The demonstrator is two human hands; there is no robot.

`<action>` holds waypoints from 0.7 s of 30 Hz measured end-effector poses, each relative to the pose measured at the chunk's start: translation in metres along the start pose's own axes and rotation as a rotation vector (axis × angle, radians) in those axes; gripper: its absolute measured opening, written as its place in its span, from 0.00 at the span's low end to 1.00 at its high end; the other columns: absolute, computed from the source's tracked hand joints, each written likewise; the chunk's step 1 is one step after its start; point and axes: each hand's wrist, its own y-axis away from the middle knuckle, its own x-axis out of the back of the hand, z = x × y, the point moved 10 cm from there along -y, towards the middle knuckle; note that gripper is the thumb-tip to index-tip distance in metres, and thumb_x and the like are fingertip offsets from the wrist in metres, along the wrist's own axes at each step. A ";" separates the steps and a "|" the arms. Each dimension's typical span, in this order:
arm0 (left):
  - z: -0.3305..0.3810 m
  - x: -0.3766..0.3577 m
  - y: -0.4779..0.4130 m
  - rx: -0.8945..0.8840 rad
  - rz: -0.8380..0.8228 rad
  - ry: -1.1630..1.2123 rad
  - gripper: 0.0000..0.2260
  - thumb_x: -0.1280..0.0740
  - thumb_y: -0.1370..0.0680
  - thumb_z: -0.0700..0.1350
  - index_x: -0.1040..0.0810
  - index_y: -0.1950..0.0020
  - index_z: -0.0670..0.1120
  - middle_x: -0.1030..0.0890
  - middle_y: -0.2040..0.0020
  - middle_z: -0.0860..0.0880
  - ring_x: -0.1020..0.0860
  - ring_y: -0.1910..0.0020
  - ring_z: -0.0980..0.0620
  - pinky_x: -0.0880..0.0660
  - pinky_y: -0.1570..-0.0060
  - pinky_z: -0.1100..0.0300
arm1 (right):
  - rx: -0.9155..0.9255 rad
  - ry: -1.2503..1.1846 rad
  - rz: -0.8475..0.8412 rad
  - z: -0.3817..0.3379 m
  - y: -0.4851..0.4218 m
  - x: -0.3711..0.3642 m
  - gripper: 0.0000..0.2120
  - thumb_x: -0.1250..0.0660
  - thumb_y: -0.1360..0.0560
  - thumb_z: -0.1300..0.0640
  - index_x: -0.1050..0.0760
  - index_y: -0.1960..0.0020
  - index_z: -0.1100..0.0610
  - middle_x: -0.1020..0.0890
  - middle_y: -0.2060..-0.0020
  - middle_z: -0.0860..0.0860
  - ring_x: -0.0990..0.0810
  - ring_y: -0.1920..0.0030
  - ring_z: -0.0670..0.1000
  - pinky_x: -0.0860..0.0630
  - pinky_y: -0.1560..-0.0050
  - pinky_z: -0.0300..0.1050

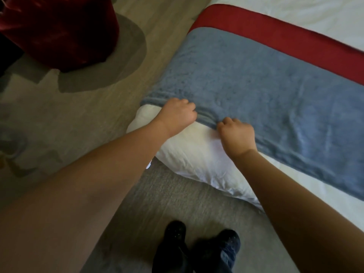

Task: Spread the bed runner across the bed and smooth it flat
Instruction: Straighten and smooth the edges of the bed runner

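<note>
Head view, looking down past both forearms at the corner of the bed (199,160). We see the blue bed runner (256,91) lying across the white cover, with a red band (275,34) along its far side; its near end reaches the side edge of the bed, where the cloth is bunched into small folds. Our left hand (177,115) and right hand (237,134) sit close together on that gathered edge, knuckles up, fingers curled down and closed on the runner cloth. We judge this grip serves to draw the end toward the side edge and take out the folds, since most of the runner beyond already lies fairly flat. Both arms are extended forward and slightly inward, wrists roughly level, the left reaching nearer the bed's corner. Dark shoes (199,247) stand on the grey carpet (157,198) just below, and a dark red velvet object (59,30) rests on the floor well apart.
</note>
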 end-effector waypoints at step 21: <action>0.172 0.091 -0.073 -0.212 0.234 0.101 0.05 0.28 0.41 0.44 0.23 0.72 0.48 0.24 0.73 0.51 0.23 0.74 0.53 0.34 0.77 0.66 | -0.220 -0.043 0.185 0.161 0.153 -0.034 0.13 0.22 0.44 0.67 0.22 0.63 0.59 0.23 0.71 0.55 0.24 0.73 0.57 0.34 0.79 0.41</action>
